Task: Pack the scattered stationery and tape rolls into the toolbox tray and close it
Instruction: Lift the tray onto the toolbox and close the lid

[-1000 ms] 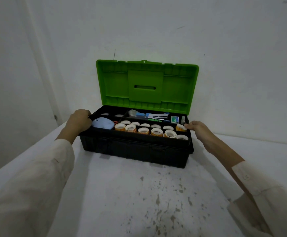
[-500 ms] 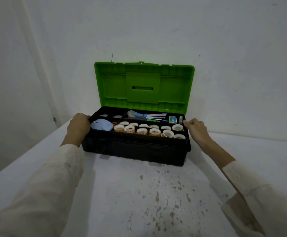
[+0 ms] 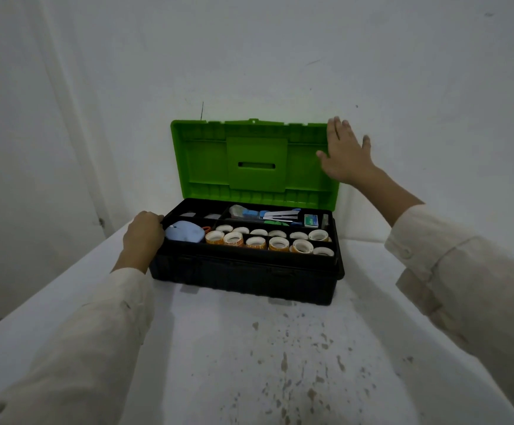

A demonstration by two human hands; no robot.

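The toolbox [image 3: 243, 277] sits on the table [image 3: 219, 348], green lid [image 3: 255, 161] upright, tape rolls [image 3: 268, 240] in its tray [image 3: 249, 255]. The lid, probably light rigid plastic, suits a top-edge hold. The right hand [image 3: 346, 154], held flat, is at its upper-right corner; the left hand [image 3: 144, 234] grips the toolbox's left end.

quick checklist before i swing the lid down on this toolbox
1. Green lid free to swing: it stands open with nothing leaning on it, ok.
2. Right hand at the lid's upper right corner, fingers straight: ok. Whether it touches the lid: cannot tell.
3. Left hand out of the lid's path: fingers curl over the tray rim, likely not ok.
4. Tape rolls seated in the front compartment: ok.
5. Pale blue rounded item clears the lid: cannot tell.
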